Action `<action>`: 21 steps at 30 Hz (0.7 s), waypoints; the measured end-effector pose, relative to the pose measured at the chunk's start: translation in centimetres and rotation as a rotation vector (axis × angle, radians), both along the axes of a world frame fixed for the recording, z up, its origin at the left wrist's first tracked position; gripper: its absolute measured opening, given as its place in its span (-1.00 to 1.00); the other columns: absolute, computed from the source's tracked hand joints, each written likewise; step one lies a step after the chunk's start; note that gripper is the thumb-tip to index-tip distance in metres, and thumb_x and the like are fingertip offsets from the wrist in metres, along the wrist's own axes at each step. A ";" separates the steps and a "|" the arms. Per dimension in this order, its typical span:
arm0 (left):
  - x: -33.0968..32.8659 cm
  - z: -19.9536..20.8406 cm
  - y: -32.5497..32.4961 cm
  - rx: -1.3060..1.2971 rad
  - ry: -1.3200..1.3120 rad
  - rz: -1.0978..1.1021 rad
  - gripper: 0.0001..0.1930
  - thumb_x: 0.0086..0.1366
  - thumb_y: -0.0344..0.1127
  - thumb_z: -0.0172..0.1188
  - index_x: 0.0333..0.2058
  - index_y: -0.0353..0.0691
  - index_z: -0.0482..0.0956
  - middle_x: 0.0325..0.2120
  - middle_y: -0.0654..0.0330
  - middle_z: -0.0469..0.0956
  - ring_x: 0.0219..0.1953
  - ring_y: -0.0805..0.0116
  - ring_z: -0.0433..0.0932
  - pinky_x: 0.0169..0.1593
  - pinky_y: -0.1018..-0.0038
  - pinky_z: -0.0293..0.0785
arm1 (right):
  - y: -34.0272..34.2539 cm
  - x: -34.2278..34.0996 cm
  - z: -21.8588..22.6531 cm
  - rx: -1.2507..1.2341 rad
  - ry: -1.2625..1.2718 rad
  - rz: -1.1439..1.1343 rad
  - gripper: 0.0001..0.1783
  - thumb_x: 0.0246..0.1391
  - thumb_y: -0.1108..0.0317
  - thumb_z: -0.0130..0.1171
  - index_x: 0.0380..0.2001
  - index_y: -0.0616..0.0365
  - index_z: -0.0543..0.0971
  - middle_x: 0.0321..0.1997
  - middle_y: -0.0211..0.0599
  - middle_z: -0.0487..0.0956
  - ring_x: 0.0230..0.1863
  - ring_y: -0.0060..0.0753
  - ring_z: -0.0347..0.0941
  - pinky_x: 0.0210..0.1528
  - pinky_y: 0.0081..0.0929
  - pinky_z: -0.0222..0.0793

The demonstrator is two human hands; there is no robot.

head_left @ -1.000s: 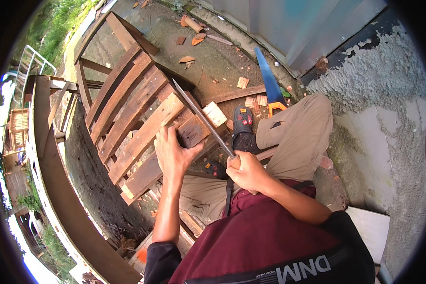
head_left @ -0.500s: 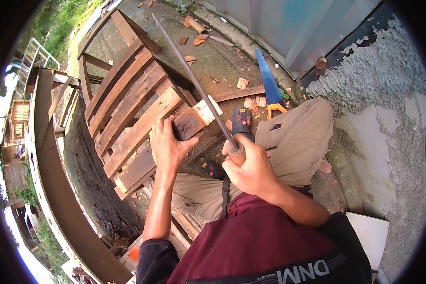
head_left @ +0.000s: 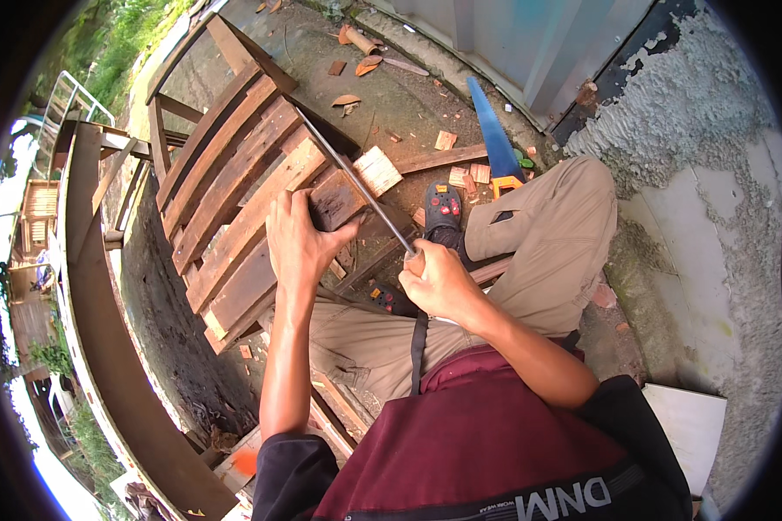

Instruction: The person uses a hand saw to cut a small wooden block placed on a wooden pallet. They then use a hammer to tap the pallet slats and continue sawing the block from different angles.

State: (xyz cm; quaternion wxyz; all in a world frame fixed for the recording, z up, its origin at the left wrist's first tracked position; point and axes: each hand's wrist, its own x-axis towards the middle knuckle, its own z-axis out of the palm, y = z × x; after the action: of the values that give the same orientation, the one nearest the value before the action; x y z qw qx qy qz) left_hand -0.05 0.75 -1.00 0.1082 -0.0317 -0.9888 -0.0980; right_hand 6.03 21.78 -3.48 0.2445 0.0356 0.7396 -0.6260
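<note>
My right hand (head_left: 443,282) is wrapped around the wooden handle of a long, thin metal file (head_left: 361,185). Its shaft slants away to the upper left, across the edge of a wooden block (head_left: 337,208) with a dark, rough end face. My left hand (head_left: 297,239) grips this block, thumb on the near side and fingers over the top. The block is at the near corner of a slatted wooden frame (head_left: 243,161), which leans up in front of me. Pale, fresh-cut wood (head_left: 376,171) shows just beyond the shaft.
A blue-bladed handsaw (head_left: 493,135) with an orange handle lies on the ground at the right, near wood offcuts (head_left: 446,140) and a plank (head_left: 443,159). A metal wall (head_left: 530,52) and a rough concrete wall (head_left: 678,113) bound the right. A long curved wooden board (head_left: 104,347) stands left.
My right hand has pushed the file forward and lowered it, so its tip now lies over the slats. My left hand keeps its grip on the block. The view has shifted slightly.
</note>
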 end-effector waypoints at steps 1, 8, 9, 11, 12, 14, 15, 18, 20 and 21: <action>0.0 -0.2 -0.2 -0.001 0.010 -0.005 -0.24 -0.16 0.03 0.60 -0.08 -0.40 0.56 -0.19 -0.02 0.48 -0.06 -0.05 0.49 0.03 0.11 0.44 | 0.3 -0.1 -0.3 0.006 0.049 0.024 -0.76 0.11 0.40 0.16 -0.24 0.39 0.48 -0.56 0.00 0.58 -0.47 -0.04 0.67 -0.40 -0.20 0.51; 0.0 0.4 0.1 0.000 -0.065 0.045 -0.20 -0.16 0.08 0.61 -0.04 -0.39 0.56 -0.12 -0.01 0.50 -0.01 -0.04 0.49 0.11 0.15 0.44 | 0.1 -0.5 2.5 -0.198 0.549 -0.296 -0.82 0.10 0.44 0.16 -0.29 0.36 0.49 -0.59 -0.07 0.58 -0.49 -0.10 0.65 -0.38 -0.21 0.51; 0.1 0.4 0.0 -0.007 -0.067 0.046 -0.20 -0.17 0.08 0.61 -0.05 -0.39 0.56 -0.12 -0.01 0.51 -0.01 -0.04 0.49 0.11 0.15 0.44 | -0.1 0.0 1.5 -0.065 0.254 -0.160 -0.83 0.10 0.42 0.16 -0.34 0.33 0.47 -0.60 -0.11 0.55 -0.47 -0.14 0.64 -0.37 -0.26 0.49; 0.0 0.4 0.1 -0.019 -0.057 0.041 -0.19 -0.17 0.08 0.61 -0.05 -0.39 0.56 -0.12 -0.02 0.51 -0.01 -0.04 0.49 0.11 0.16 0.44 | 0.8 -0.3 -1.9 0.005 -0.006 0.109 -0.83 0.09 0.39 0.16 -0.38 0.30 0.47 -0.59 -0.08 0.53 -0.43 -0.11 0.63 -0.34 -0.28 0.47; -0.3 0.5 0.1 -0.016 -0.043 0.046 -0.19 -0.18 0.08 0.61 -0.05 -0.39 0.56 -0.12 -0.02 0.51 -0.01 -0.04 0.49 0.11 0.16 0.44 | 1.2 -0.9 -0.8 0.051 0.021 0.131 -0.83 0.09 0.38 0.17 -0.38 0.29 0.48 -0.57 -0.06 0.54 -0.42 -0.10 0.62 -0.32 -0.29 0.47; 0.0 0.3 -0.4 -0.017 -0.056 0.043 -0.19 -0.18 0.09 0.61 -0.05 -0.38 0.57 -0.12 -0.02 0.51 -0.01 -0.04 0.49 0.11 0.15 0.44 | 1.2 -1.1 2.4 -0.045 0.122 -0.008 -0.83 0.08 0.38 0.17 -0.36 0.29 0.48 -0.54 -0.05 0.56 -0.41 -0.08 0.63 -0.30 -0.26 0.48; -0.2 0.2 -0.3 -0.006 -0.027 0.029 -0.22 -0.18 0.06 0.61 -0.06 -0.37 0.57 -0.14 -0.01 0.50 -0.03 -0.04 0.49 0.08 0.14 0.45 | 1.2 -1.6 3.6 -0.090 0.178 -0.078 -0.83 0.08 0.38 0.18 -0.35 0.28 0.49 -0.53 -0.04 0.56 -0.41 -0.06 0.63 -0.30 -0.25 0.48; 0.1 -0.2 -0.3 0.011 0.009 0.010 -0.26 -0.16 0.02 0.61 -0.08 -0.36 0.58 -0.18 0.01 0.49 -0.06 -0.04 0.50 0.03 0.11 0.45 | 0.4 -1.8 5.1 -0.181 0.404 -0.243 -0.81 0.08 0.36 0.18 -0.34 0.28 0.49 -0.49 0.00 0.59 -0.39 0.00 0.64 -0.29 -0.22 0.48; -0.1 0.0 -0.1 0.011 0.022 0.001 -0.27 -0.16 0.03 0.61 -0.09 -0.35 0.58 -0.18 0.01 0.49 -0.05 -0.05 0.50 0.03 0.11 0.45 | 0.0 -1.2 -1.1 0.072 0.117 0.059 -0.83 0.07 0.41 0.19 -0.34 0.30 0.47 -0.51 -0.01 0.57 -0.42 0.01 0.61 -0.32 -0.19 0.45; -0.2 0.0 0.0 0.011 0.019 0.005 -0.27 -0.16 0.03 0.61 -0.08 -0.34 0.58 -0.18 0.01 0.49 -0.05 -0.05 0.49 0.03 0.11 0.45 | 0.3 -1.3 -1.2 0.056 0.063 0.098 -0.83 0.06 0.42 0.20 -0.34 0.30 0.47 -0.50 -0.01 0.57 -0.43 -0.02 0.60 -0.32 -0.19 0.45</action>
State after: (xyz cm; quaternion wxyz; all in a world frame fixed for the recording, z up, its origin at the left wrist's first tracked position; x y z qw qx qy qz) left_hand -0.30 0.71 -1.02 0.1182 -0.0294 -0.9872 -0.1028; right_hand 4.73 22.12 -4.65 0.2505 -0.0137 0.7651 -0.5931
